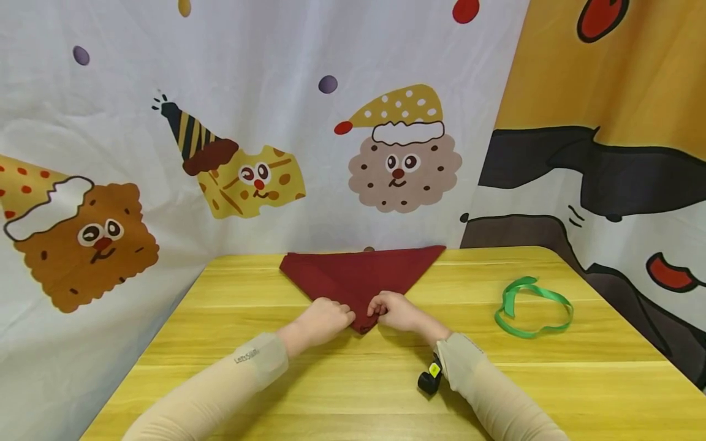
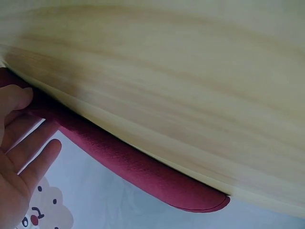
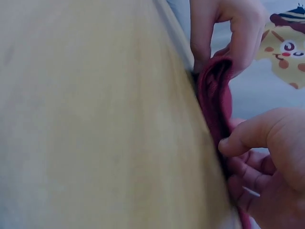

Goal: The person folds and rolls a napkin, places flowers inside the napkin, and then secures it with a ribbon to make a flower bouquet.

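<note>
A dark red cloth (image 1: 347,272), folded to a triangle, lies on the table with its point toward me. Near that point the cloth is rolled or folded over, and the right wrist view shows its looped end (image 3: 217,81). My left hand (image 1: 324,321) pinches the cloth just left of the point; its thumb lies on the fabric (image 2: 138,164) in the left wrist view. On the other side, my right hand (image 1: 398,311) holds the edge between thumb and curled fingers. The right thumb (image 3: 250,133) presses the near side of the fold.
A loosely looped green ribbon (image 1: 534,306) lies to the right on the wooden table (image 1: 353,392). Behind the table hangs a printed cloth backdrop (image 1: 325,141). A black wrist camera (image 1: 430,376) sits by the right sleeve. Part of a small brown round thing (image 1: 369,249) shows behind the cloth.
</note>
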`<state>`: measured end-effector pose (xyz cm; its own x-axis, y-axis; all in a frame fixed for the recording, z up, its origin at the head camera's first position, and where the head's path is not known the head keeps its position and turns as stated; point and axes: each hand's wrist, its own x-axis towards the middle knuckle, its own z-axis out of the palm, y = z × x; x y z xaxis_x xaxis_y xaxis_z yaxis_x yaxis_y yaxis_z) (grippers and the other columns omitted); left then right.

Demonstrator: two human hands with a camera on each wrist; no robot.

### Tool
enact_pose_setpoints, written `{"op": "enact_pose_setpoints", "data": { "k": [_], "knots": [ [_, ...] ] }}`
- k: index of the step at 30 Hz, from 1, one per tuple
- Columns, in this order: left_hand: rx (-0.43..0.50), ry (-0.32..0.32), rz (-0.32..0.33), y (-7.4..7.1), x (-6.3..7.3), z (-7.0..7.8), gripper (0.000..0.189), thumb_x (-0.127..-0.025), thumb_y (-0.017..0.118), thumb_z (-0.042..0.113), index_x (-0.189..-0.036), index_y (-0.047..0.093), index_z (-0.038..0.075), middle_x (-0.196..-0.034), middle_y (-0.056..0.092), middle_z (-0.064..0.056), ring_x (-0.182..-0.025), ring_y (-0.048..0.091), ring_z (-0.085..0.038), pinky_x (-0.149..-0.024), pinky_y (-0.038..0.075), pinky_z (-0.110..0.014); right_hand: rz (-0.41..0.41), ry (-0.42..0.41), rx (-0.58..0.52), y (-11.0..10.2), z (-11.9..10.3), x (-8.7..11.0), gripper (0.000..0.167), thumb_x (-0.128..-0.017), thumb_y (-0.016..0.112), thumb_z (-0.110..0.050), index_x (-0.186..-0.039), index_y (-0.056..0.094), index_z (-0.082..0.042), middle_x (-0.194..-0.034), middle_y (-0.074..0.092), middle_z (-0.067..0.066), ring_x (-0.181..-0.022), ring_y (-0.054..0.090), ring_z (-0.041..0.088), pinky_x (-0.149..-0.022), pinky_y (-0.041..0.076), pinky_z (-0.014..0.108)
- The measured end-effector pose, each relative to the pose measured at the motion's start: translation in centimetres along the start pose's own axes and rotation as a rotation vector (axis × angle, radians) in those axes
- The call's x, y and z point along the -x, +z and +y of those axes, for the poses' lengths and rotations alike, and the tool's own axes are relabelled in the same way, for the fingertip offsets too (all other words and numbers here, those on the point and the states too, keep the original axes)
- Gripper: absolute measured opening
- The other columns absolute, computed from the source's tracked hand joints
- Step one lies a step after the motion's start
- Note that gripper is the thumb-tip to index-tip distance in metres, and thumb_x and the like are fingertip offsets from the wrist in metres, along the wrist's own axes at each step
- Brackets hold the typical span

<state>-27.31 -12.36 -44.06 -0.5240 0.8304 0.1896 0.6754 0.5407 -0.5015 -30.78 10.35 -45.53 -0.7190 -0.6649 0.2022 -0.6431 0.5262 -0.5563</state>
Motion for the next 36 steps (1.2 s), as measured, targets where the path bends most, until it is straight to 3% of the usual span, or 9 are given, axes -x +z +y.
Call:
{"op": "enact_pose_setpoints", "data": {
  "k": [7,11,15,19,24,36],
  "knots": [
    [-0.004,0.003,0.006,-0.1,-0.1,0.0,0.017,-0.089,0.069,0.015,-0.074,0.063,0.021,-0.066,0.053,0.007,-0.053,0.051,-0.01,-0.046,0.039,-0.023,-0.069,-0.055,-0.013,-0.3,-1.8,-0.1,0.012,-0.077,0.076,-0.015,-0.085,0.068,-0.014,-0.081,0.055,-0.002,-0.073,0.049,0.01,-0.067,0.044,0.026],
    [-0.007,-0.002,0.003,-0.2,-0.3,-0.1,0.014,-0.088,0.072,0.019,-0.076,0.063,0.021,-0.066,0.054,0.007,-0.053,0.051,-0.01,-0.046,0.039,-0.022,-0.068,-0.074,0.007,0.3,-1.9,-0.3,0.028,-0.074,0.084,-0.035,-0.083,0.066,-0.015,-0.079,0.056,-0.005,-0.072,0.05,0.008,-0.066,0.044,0.023],
    [-0.002,-0.011,0.043,-0.3,-0.4,-0.3,0.015,-0.085,0.074,0.022,-0.075,0.063,0.021,-0.066,0.053,0.007,-0.054,0.052,-0.011,-0.047,0.039,-0.022,-0.037,-0.053,0.024,0.9,-1.8,-0.3,0.034,-0.074,0.083,-0.042,-0.08,0.062,-0.016,-0.075,0.055,-0.007,-0.068,0.047,0.007,-0.063,0.043,0.023],
    [0.011,-0.036,0.125,-0.4,-0.8,-0.6,0.016,-0.085,0.072,0.021,-0.073,0.061,0.02,-0.066,0.054,0.007,-0.058,0.053,-0.012,-0.05,0.04,-0.023,0.029,-0.006,0.054,1.4,-1.8,-0.4,0.033,-0.074,0.083,-0.041,-0.078,0.058,-0.019,-0.074,0.052,-0.009,-0.067,0.046,0.007,-0.062,0.043,0.024],
    [0.018,-0.075,0.185,-0.6,-1.5,-1.0,0.013,-0.085,0.07,0.022,-0.075,0.062,0.02,-0.071,0.057,0.006,-0.065,0.057,-0.015,-0.057,0.043,-0.025,0.118,0.032,0.068,1.4,-1.9,-0.5,0.02,-0.078,0.076,-0.024,-0.08,0.058,-0.017,-0.077,0.049,-0.007,-0.07,0.045,0.01,-0.063,0.042,0.026],
    [0.088,-0.146,0.258,-0.7,-2.8,-1.2,0.008,-0.088,0.067,0.015,-0.081,0.065,0.017,-0.079,0.062,0.004,-0.07,0.058,-0.015,-0.06,0.046,-0.025,0.165,0.176,-0.201,0.4,-0.6,-0.5,0.006,-0.083,0.068,-0.012,-0.083,0.062,-0.012,-0.067,0.058,-0.004,-0.058,0.053,0.01,-0.057,0.044,0.026]
  ]
}}
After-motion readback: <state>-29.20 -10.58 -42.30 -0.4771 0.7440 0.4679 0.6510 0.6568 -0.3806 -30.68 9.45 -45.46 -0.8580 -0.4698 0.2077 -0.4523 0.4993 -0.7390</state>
